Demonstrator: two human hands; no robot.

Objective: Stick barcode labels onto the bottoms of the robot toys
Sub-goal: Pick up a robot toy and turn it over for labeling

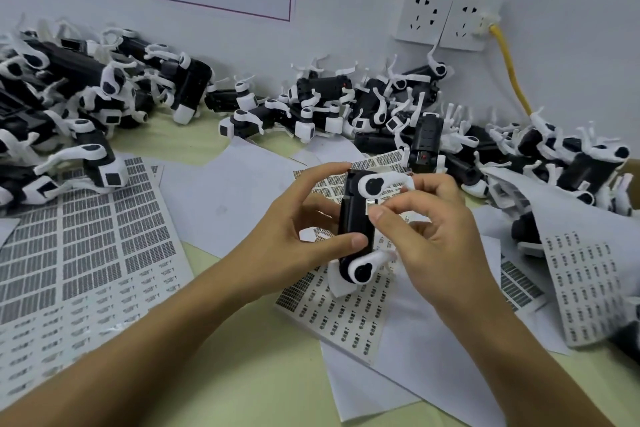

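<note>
A black and white robot toy (356, 218) is held upside down over the table's middle, its black underside facing me. My left hand (304, 229) grips it, fingers at the top end and thumb across the lower body. My right hand (426, 229) holds the toy's right side, its thumb and forefinger pinched at a small white barcode label (370, 205) on the underside. A barcode label sheet (346, 308) lies directly beneath the toy.
Heaps of robot toys fill the back left (69, 104), back middle (329, 104) and right (554, 163). A large label sheet (86, 246) lies at left, another curled sheet (588, 281) at right. Wall sockets (446, 19) and a yellow cable (512, 73) are behind.
</note>
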